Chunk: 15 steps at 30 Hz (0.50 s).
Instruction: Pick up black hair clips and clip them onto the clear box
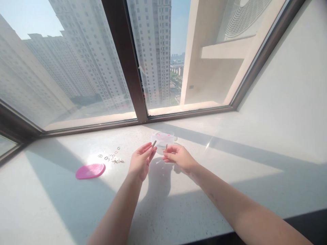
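Note:
My left hand [141,160] pinches a short bronze-coloured rod [154,144] between its fingertips. My right hand [177,156] holds a similar small rod [166,148] upright in its thumb and fingers. The two rods are close together but apart, and the exact kind of small part is too small to tell. Just behind them lies a clear plastic box [162,139] with pink marks, nearly touching the right hand's fingertips. To the left of my left hand lies a scatter of small metal rings and pieces [110,157].
A flat pink oval pad [90,171] lies on the pale speckled stone sill [230,149], left of the metal pieces. A dark-framed window [138,64] runs along the sill's far edge, with high-rise buildings and an outdoor air-conditioner unit [245,17] beyond the glass.

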Motion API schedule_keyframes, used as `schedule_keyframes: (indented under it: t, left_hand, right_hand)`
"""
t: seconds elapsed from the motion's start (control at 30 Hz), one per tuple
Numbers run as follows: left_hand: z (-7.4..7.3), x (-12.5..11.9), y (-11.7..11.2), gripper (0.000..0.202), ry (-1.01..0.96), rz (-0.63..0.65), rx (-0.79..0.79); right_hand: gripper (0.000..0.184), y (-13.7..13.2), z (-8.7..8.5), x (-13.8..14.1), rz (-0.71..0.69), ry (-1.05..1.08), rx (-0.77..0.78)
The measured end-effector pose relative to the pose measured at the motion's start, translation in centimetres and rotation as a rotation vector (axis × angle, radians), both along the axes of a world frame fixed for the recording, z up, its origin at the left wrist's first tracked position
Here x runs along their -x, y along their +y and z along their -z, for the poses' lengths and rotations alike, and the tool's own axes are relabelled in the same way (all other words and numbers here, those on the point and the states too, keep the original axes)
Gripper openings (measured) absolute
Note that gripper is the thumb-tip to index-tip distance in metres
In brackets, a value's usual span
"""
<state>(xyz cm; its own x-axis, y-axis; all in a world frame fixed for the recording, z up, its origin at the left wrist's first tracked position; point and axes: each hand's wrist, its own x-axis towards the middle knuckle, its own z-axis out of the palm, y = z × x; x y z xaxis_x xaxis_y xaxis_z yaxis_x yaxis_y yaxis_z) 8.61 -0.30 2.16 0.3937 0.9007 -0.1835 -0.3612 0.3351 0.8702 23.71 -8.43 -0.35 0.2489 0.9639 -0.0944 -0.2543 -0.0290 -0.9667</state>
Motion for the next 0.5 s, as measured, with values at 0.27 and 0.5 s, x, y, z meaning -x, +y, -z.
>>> schedule_keyframes:
  t: [0.27, 0.5]
  left_hand:
    - [2.1, -1.4, -1.9, 0.027, 0.189, 0.144, -0.183]
    - [2.6, -1.2, -2.1, 0.024, 0.236, 0.178, -0.238]
  right_hand:
    - [0.018, -1.2, -0.5, -0.5, 0.02, -0.055, 0.051]
    - [0.021, -1.4, -0.7, 0.0, 0.037, -0.052, 0.007]
